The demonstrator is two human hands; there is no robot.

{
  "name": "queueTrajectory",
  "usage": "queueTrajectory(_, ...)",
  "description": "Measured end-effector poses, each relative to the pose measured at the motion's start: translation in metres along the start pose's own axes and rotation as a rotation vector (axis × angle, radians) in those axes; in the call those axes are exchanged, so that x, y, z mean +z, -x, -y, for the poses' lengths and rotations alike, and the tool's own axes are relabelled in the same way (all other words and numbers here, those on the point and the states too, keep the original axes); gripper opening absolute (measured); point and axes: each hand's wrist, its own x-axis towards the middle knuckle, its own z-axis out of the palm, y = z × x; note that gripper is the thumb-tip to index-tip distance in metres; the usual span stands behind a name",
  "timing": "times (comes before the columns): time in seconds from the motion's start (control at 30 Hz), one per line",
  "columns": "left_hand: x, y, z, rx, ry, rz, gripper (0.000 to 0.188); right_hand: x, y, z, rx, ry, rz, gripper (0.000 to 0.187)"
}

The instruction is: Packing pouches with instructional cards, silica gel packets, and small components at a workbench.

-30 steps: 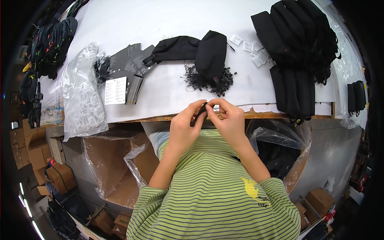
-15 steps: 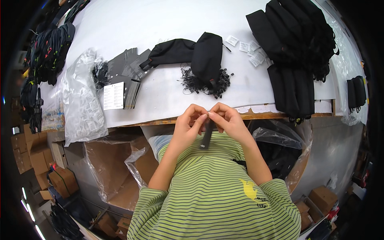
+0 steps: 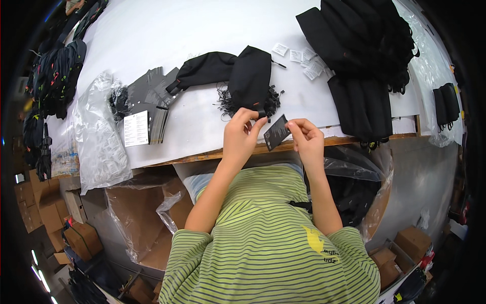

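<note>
My right hand (image 3: 310, 144) pinches a dark grey printed hang tag (image 3: 277, 134) by its upper corner, over the table's front edge. The tag tilts, its printed face showing. Just left of it, my left hand (image 3: 240, 136) has thumb and fingers closed at the small loop on the near end of a black fabric pouch (image 3: 250, 76). A second black pouch (image 3: 208, 70) lies to its left, partly under it. Beneath the near end is a tangle of small black cord fasteners (image 3: 274, 100), partly hidden by the pouch.
Fanned grey tags (image 3: 147, 91) and a standing tag stack (image 3: 135, 128) lie left, beside a clear plastic bag (image 3: 101, 142). Small white labels (image 3: 296, 55) sit right of the pouches. A heap of black pouches (image 3: 359, 45) is farther right. Bag-lined cartons (image 3: 136, 213) stand below the table edge.
Both hands have moved forward from in front of my body and come apart. The tag has turned from edge-on to face-on in my right hand; my left hand has reached the pouch's end.
</note>
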Motion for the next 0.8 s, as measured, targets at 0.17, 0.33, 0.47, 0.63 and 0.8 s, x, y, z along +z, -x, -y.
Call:
queueTrajectory(0.17, -0.024, 0.014, -0.013, -0.464, 0.596, 0.135, 0.026, 0.02, 0.002, -0.008, -0.183, 0.09, 0.024, 0.013)
queueTrajectory(0.33, -0.037, 0.019, -0.016, -0.531, 0.603, 0.179, 0.024, 0.034, 0.008, -0.001, -0.287, 0.283, 0.104, 0.009)
queueTrajectory(0.47, -0.038, 0.023, -0.003, -0.532, 0.607, 0.163, 0.022, 0.034, 0.008, -0.002, -0.235, 0.275, 0.141, 0.009)
queueTrajectory(0.63, -0.039, 0.027, 0.0, -0.474, 0.511, 0.116, 0.015, 0.035, 0.009, 0.0, -0.337, 0.382, 0.195, 0.01)
queueTrajectory(0.8, -0.038, 0.033, -0.01, -0.295, 0.405, -0.035, 0.007, 0.033, 0.008, 0.005, -0.23, 0.264, 0.233, 0.011)
